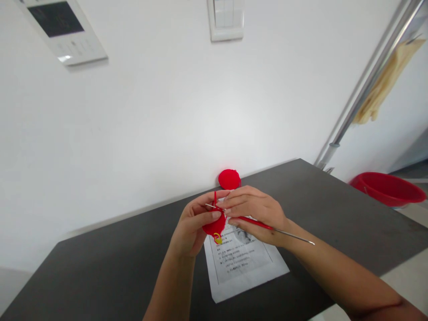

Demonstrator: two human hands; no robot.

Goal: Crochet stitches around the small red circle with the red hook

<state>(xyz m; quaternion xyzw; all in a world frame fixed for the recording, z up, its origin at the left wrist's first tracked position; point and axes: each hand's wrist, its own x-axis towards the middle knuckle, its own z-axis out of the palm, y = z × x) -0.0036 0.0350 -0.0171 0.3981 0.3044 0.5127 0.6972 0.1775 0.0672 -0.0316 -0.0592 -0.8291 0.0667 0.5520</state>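
Note:
Between the thumb and fingers of my left hand point(192, 223) is a small red crochet piece point(214, 226). A yellow stitch marker point(218, 239) hangs at its lower edge. My right hand point(256, 207) is closed around a crochet hook point(257, 222) with a red grip and metal ends. The hook's far tip lies at the top of the crochet piece, by my left fingers, and its other end sticks out past my right wrist. Red yarn point(215, 196) runs up from the piece over my left index finger. Behind my hands a ball of red yarn point(229, 179) rests against the wall.
A printed sheet point(247, 267) lies on the dark table point(133, 263) beneath my hands. The white wall point(150, 125) borders the table's back edge. To the right stand a red basin point(391, 189) and a metal pole point(371, 80), with yellowish gloves point(384, 84) hanging nearby.

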